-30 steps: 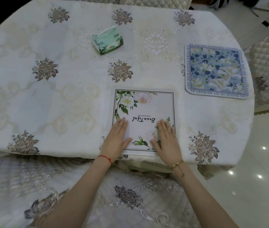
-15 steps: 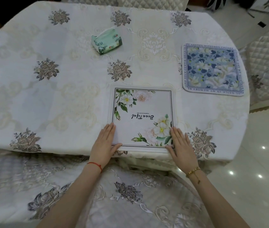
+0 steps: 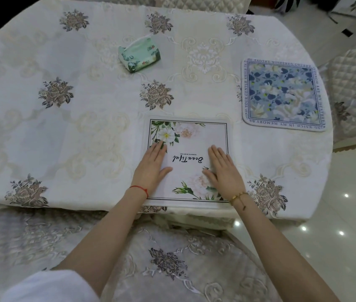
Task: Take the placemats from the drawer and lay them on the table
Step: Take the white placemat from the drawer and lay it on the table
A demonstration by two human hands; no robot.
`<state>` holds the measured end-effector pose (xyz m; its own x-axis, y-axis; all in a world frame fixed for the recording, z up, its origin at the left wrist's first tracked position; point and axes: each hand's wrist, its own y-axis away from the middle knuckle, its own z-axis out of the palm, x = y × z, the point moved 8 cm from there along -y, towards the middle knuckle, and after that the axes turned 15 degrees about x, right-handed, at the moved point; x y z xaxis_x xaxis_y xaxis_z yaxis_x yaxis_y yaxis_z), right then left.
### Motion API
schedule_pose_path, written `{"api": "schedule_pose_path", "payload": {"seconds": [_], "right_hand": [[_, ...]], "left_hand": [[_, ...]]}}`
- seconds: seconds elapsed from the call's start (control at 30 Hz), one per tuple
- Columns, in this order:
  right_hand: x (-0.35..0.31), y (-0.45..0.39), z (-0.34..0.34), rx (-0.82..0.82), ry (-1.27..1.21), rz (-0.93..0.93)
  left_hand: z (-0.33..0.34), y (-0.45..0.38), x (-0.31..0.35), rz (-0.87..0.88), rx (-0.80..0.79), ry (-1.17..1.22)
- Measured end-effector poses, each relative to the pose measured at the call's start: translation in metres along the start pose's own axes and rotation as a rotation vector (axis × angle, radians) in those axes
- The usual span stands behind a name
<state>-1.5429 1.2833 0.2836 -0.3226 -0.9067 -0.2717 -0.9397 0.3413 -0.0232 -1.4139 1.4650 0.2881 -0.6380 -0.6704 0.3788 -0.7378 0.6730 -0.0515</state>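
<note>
Your left hand (image 3: 153, 168) and right hand (image 3: 224, 171) lie flat, fingers straight, pressing the white flowered placemat (image 3: 187, 160); neither grip grasps anything. The placemat sits under both palms at the near edge of the desk (image 3: 85, 127). It looks thin, light and limp, likely to slide on the cloth, so lift it by a corner or edge. Beyond your right hand lies the blue placemat (image 3: 283, 94); beyond your left, a tissue pack (image 3: 139, 55).

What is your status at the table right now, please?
Left hand and right hand open, flat on white floral placemat. Blue placemat laid to the right. Tissue pack further back, not obstructing.
</note>
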Motion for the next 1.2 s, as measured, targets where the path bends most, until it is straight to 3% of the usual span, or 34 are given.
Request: {"api": "schedule_pose_path", "payload": {"seconds": [0.23, 0.4, 0.63, 0.77, 1.2], "right_hand": [[0.030, 0.015, -0.017, 0.033, 0.021, 0.024], [0.018, -0.028, -0.030, 0.134, -0.027, 0.043], [-0.039, -0.119, 0.005, -0.050, -0.027, -0.153], [-0.033, -0.125, 0.008, -0.050, -0.027, -0.185], [0.030, -0.059, -0.010, 0.046, -0.007, 0.096]], "left_hand": [[-0.016, 0.016, -0.027, 0.001, 0.051, -0.049], [-0.020, -0.011, -0.028, 0.002, 0.090, -0.032], [0.005, -0.090, 0.004, 0.111, -0.002, -0.046], [0.012, -0.097, 0.000, 0.130, 0.004, -0.064], [-0.002, -0.044, -0.036, -0.001, 0.045, -0.096]]}}
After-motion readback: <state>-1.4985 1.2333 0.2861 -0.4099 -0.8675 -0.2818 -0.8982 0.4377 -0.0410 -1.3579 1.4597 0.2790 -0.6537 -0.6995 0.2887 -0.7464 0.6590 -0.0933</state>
